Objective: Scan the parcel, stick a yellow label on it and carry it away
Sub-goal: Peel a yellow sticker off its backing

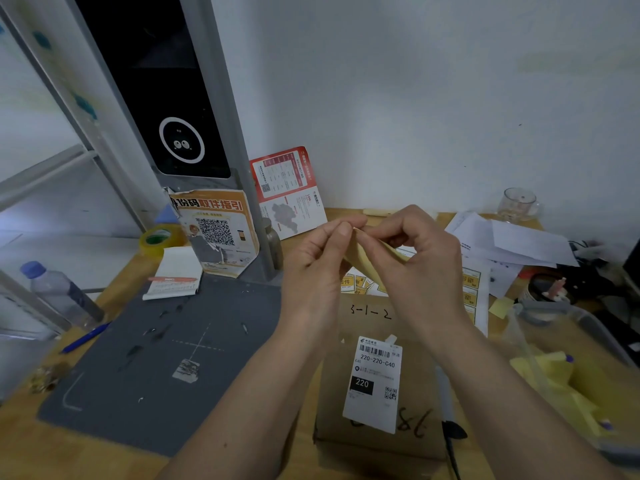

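A brown cardboard parcel (377, 393) lies on the wooden table below my hands, with a white shipping label (374, 382) and handwritten marks on its top. Both hands are raised above it. My left hand (318, 268) pinches the top corner of a pale yellow label sheet (363, 252) with thumb and forefinger. My right hand (415, 261) pinches the same sheet beside it, its fingers curled over the sheet. A sheet of printed yellow labels (356, 284) lies behind the parcel, partly hidden by my hands.
A grey scanning mat (166, 355) lies left of the parcel under a tall scanner stand (166, 98). Around it sit a water bottle (59, 292), tape roll (159, 239), notepad with pen (175, 275) and blue pen (85, 337). Papers (512, 244), a clear tray (571, 375) and a marker (446, 403) lie right.
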